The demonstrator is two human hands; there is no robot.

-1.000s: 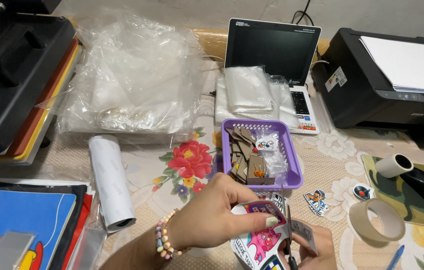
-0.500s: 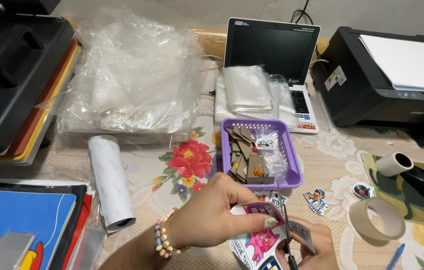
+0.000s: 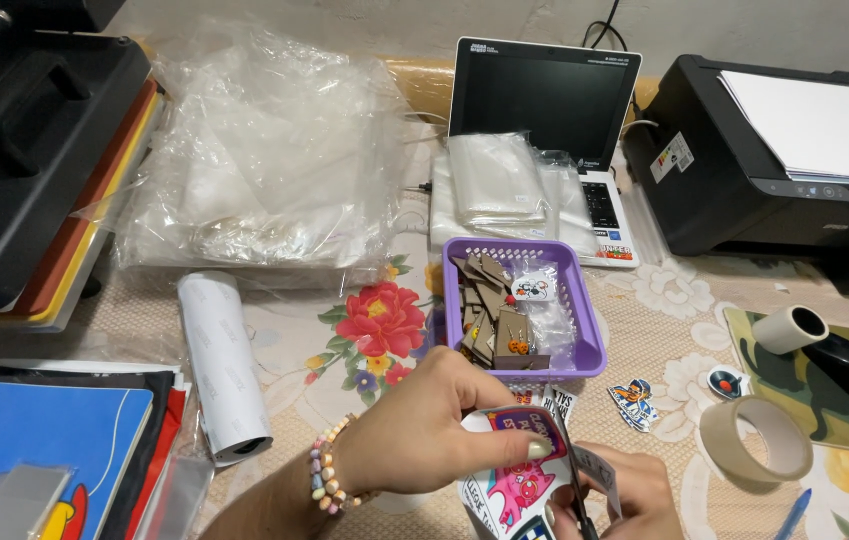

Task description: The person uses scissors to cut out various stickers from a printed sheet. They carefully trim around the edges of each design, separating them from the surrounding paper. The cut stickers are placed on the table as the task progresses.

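My left hand [image 3: 424, 425], with a bead bracelet on the wrist, pinches the top edge of a printed sticker sheet [image 3: 519, 470] at the bottom middle. My right hand [image 3: 624, 495] is below it at the frame's edge, closed on scissors [image 3: 572, 490] whose blades cut into the sheet. A purple plastic basket [image 3: 584, 330] with brown cardboard pieces and small bags stands just beyond my hands. Two cut-out stickers [image 3: 634, 400] lie to the right of it on the flowered tablecloth.
A white paper roll [image 3: 224, 365] lies to the left. A pile of clear plastic bags [image 3: 264, 160], a heat press [image 3: 14, 150], a white laptop [image 3: 544, 100] and a black printer [image 3: 774, 150] line the back. A tape roll [image 3: 754, 440], a computer mouse [image 3: 844, 365] and a blue folder [image 3: 34, 440] lie nearby.
My left hand has shifted slightly on the sticker sheet as the scissors work along it. Nothing else has moved.
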